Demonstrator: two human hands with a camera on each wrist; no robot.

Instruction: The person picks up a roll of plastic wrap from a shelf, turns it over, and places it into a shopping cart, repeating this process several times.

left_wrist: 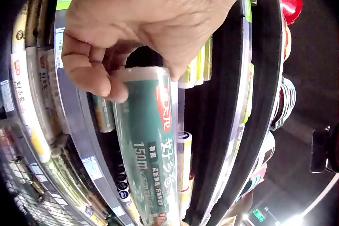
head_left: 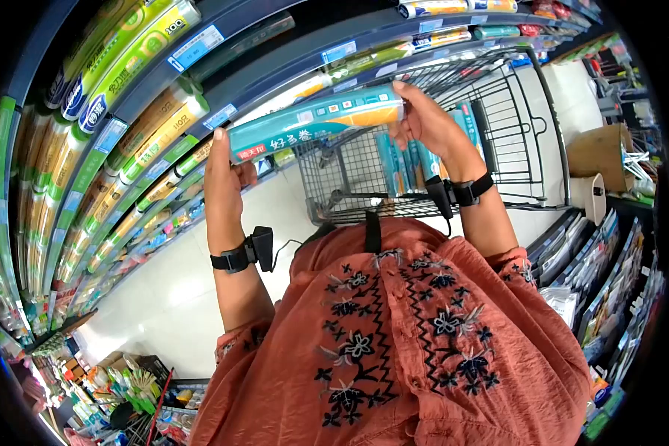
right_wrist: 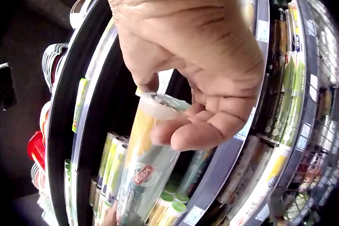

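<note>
- My left hand (head_left: 219, 178) is partly closed; its thumb and bent fingers pinch one end of a long teal roll (head_left: 316, 123).
- My right hand (head_left: 435, 130) is also partly closed, and it pinches the other end with thumb and curled fingers.
- The roll is in the air between my two hands, with its printed side up in the head view, where its right end is a little higher.
- Beyond the roll there are shelves (head_left: 275, 80) with many wrapped rolls (head_left: 130, 82) and blue-white price labels (head_left: 195, 48) along their front edges.
- Near my right hand stands a wire cart (head_left: 561, 141); inside it lie several teal packages (head_left: 400, 165).
</note>
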